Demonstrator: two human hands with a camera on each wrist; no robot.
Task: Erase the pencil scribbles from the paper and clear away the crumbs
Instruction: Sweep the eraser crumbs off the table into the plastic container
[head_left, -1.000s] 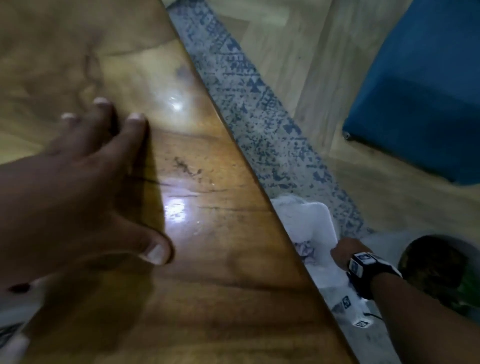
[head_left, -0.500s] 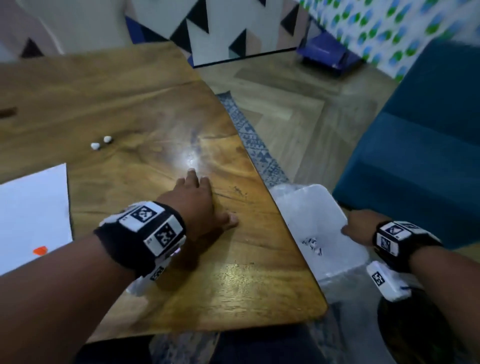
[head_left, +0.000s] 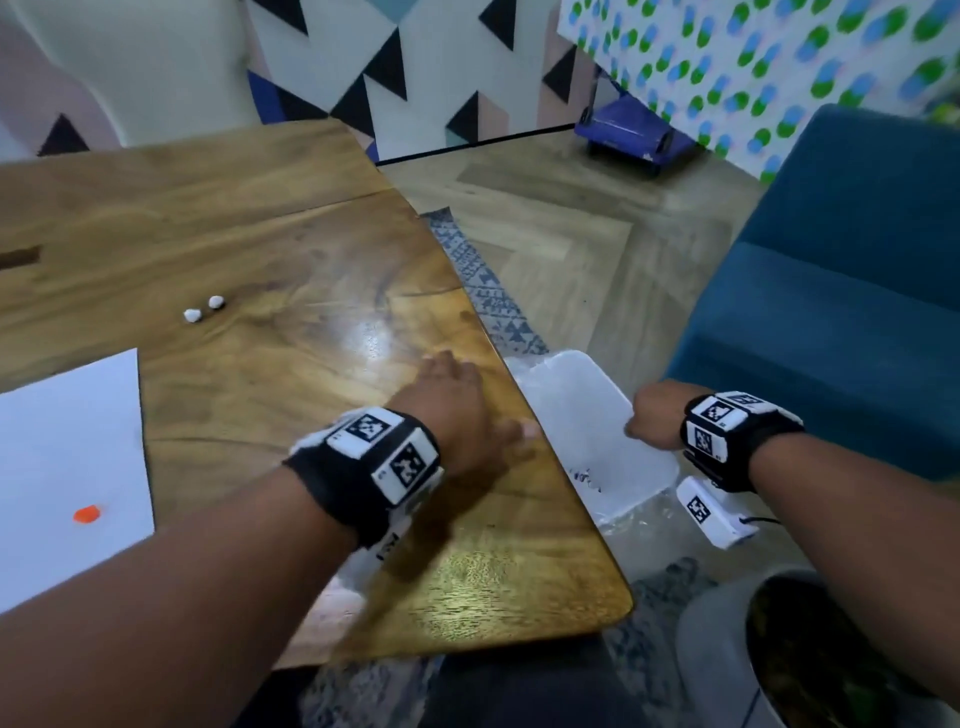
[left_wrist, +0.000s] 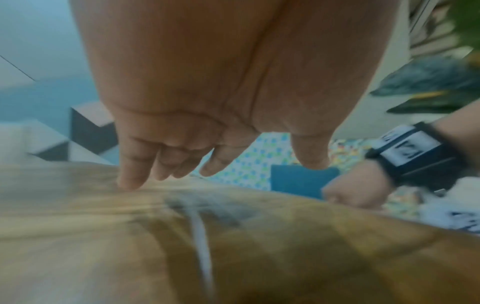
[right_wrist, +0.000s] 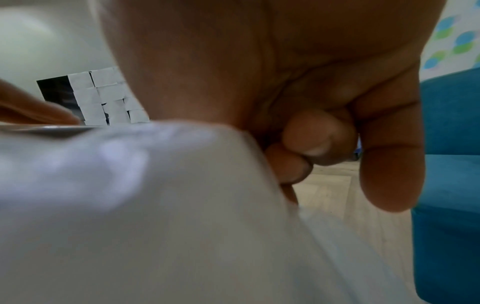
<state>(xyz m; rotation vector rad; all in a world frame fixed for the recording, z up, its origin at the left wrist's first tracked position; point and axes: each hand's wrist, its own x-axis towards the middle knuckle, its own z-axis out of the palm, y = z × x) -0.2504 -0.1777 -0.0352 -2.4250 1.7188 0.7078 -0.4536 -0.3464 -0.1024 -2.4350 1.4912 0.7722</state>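
The left hand (head_left: 457, 415) lay flat with straight fingers on the table (head_left: 260, 249) at its right edge. The right hand (head_left: 655, 415) gripped a white tray (head_left: 587, 415) just beside that edge, long axis running along it. The paper (head_left: 67, 457) lay at the table's left, well apart.

Our left hand (head_left: 457, 415) smeared by motion, white tray (head_left: 582, 410) under our right hand (head_left: 655, 413) blurred, dark specks in it too small to tell, paper (head_left: 67, 441) cut off left of our left hand
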